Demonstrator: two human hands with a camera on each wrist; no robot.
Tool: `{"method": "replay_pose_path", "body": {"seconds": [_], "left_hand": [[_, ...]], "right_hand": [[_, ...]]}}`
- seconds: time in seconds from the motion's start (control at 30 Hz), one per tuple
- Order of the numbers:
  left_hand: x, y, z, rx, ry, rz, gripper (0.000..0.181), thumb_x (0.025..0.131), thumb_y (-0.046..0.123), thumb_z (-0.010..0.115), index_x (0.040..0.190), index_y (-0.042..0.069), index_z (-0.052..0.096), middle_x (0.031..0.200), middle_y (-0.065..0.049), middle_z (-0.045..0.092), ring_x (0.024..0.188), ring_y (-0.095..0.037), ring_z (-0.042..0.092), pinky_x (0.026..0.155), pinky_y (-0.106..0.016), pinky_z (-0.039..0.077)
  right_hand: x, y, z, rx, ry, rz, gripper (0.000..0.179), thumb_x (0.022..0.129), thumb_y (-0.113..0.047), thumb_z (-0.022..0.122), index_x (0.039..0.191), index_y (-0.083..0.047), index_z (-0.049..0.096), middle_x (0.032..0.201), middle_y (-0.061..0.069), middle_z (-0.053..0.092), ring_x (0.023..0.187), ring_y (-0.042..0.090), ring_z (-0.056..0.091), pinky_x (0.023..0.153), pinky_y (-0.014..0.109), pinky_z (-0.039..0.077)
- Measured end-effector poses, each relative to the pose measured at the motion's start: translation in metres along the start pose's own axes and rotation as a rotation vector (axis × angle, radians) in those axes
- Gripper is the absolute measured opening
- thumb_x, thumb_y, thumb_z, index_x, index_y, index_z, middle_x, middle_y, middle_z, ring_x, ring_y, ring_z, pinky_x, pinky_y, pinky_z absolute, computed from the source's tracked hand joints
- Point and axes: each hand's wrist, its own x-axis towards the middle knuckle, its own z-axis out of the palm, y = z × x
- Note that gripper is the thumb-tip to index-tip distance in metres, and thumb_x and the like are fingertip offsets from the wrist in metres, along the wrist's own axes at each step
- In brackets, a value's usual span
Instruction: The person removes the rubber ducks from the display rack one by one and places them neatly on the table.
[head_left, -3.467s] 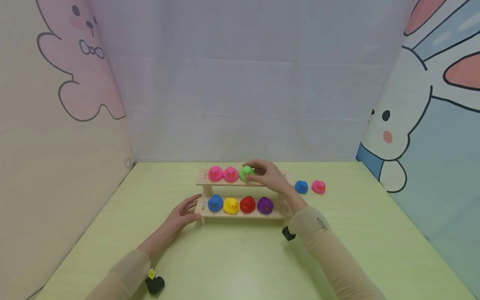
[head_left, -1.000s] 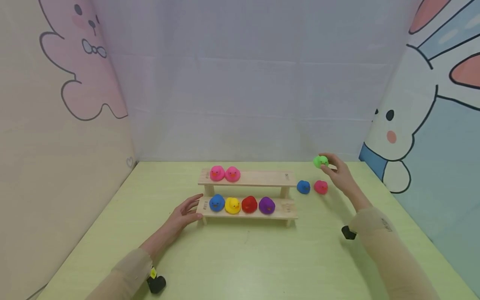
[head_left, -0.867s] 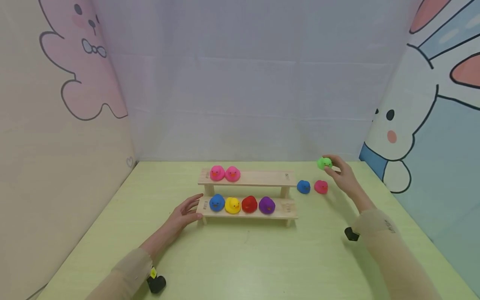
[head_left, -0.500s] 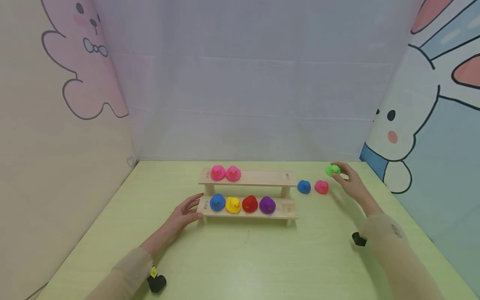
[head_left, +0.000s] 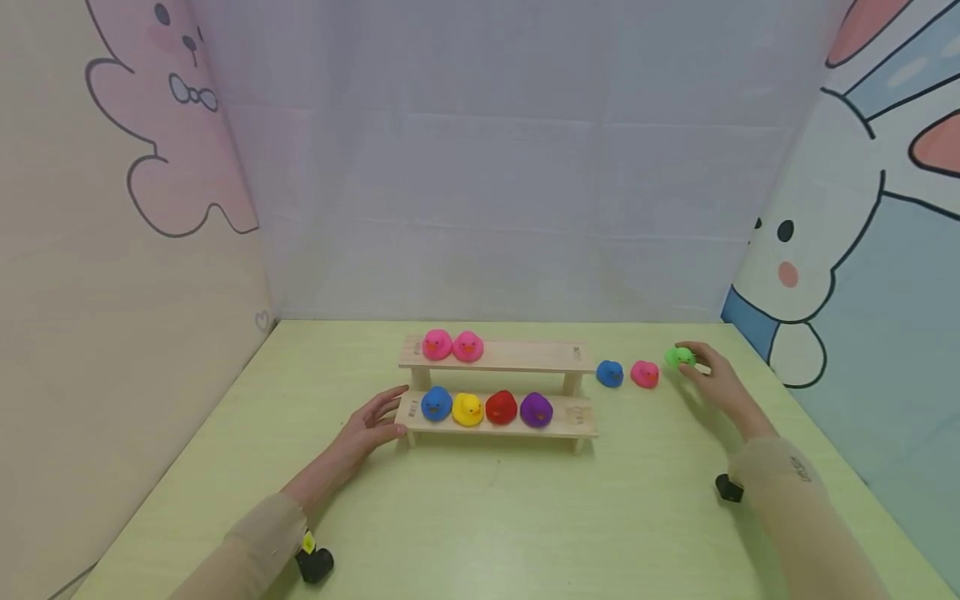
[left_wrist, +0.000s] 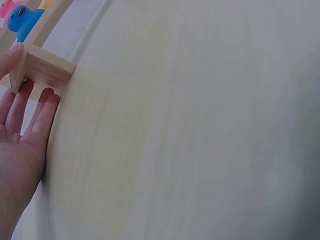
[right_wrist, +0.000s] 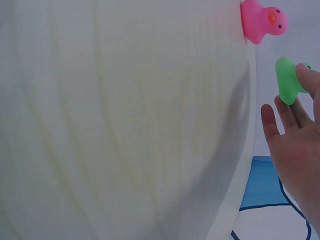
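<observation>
My right hand (head_left: 718, 383) pinches a green rubber duck (head_left: 678, 357) between thumb and fingers at the right of the table. In the right wrist view the green duck (right_wrist: 286, 80) appears slightly off the tabletop, near a pink duck (right_wrist: 260, 21). My left hand (head_left: 371, 423) holds the left end of a two-step wooden rack (head_left: 525, 357); in the left wrist view the thumb lies on one side of the board end and fingers on the other. Two pink ducks (head_left: 437, 345) sit on the upper step. Blue (head_left: 436, 404), yellow (head_left: 468, 410), red (head_left: 501, 407) and purple ducks (head_left: 536, 410) line the lower step.
On the table (head_left: 480, 517), right of the rack, stand a blue duck (head_left: 610, 373) and a pink duck (head_left: 645, 374) side by side. A pale curtain (head_left: 480, 208) closes off the back, with printed cloth panels at both sides.
My right hand took the green duck off the rack's upper step, carried it right, and has since lowered it beside the loose pink duck. The left hand has stayed at the rack.
</observation>
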Motion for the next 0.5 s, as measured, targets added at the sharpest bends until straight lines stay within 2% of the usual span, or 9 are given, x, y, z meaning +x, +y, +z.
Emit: {"method": "replay_pose_path", "body": {"seconds": [0.2, 0.5], "left_hand": [[0.0, 0.001, 0.0, -0.001, 0.003, 0.002, 0.07, 0.094, 0.01, 0.063, 0.155, 0.014, 0.031, 0.157, -0.02, 0.035, 0.113, -0.007, 0.062, 0.098, -0.023, 0.048], [-0.001, 0.0, 0.0, 0.011, -0.006, 0.009, 0.07, 0.094, 0.011, 0.063, 0.155, 0.014, 0.029, 0.157, -0.021, 0.034, 0.114, -0.007, 0.062, 0.099, -0.023, 0.047]], "right_hand": [[-0.005, 0.006, -0.006, 0.004, -0.065, 0.078, 0.046, 0.104, -0.012, 0.049, 0.142, 0.009, 0.038, 0.145, 0.038, 0.036, 0.129, 0.061, 0.036, 0.105, 0.073, 0.033], [-0.013, 0.011, -0.007, 0.015, -0.091, 0.168, 0.049, 0.104, -0.015, 0.049, 0.143, 0.01, 0.037, 0.146, 0.037, 0.036, 0.13, 0.054, 0.039, 0.108, 0.065, 0.034]]}}
